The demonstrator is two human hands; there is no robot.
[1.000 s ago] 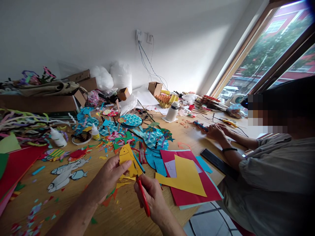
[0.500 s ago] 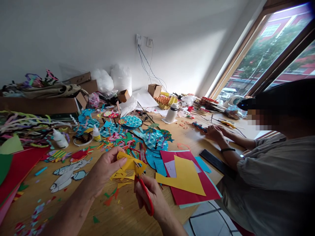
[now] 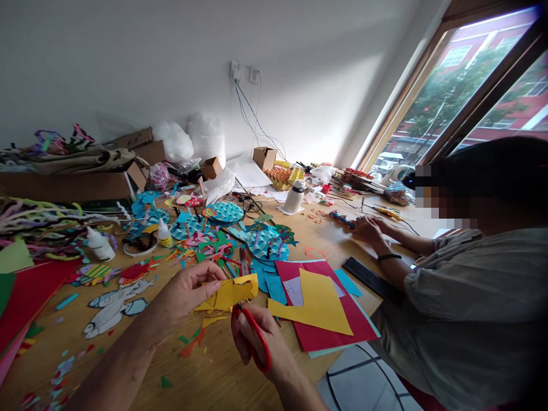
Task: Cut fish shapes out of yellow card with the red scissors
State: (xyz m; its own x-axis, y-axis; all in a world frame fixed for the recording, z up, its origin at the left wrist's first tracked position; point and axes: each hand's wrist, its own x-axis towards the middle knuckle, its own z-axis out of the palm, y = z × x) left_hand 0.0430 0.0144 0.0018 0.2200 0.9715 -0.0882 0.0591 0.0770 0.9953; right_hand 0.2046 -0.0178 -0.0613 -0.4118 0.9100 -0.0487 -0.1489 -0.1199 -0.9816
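Observation:
My left hand (image 3: 188, 288) pinches a yellow paper piece (image 3: 233, 292) with dark outlines drawn on it, over the wooden table. Just below and right of that piece, my right hand (image 3: 261, 337) is closed round red-handled scissors (image 3: 257, 334); their blades are mostly hidden at the paper's lower edge. Yellow offcuts (image 3: 214, 321) lie beneath the held paper. To the right, a larger yellow sheet (image 3: 323, 302) rests on a red sheet (image 3: 312, 335).
White glue bottles (image 3: 100, 244), paper fish (image 3: 109, 311) and coloured scraps (image 3: 214, 244) spread over the left and middle. A white bottle (image 3: 294, 197) stands behind; a black phone (image 3: 372, 279) lies near a person (image 3: 479, 302) at right.
The yellow piece has turned to show its drawn outline flatter, and the scissors have come off its middle to its lower edge. The whole view has shifted slightly.

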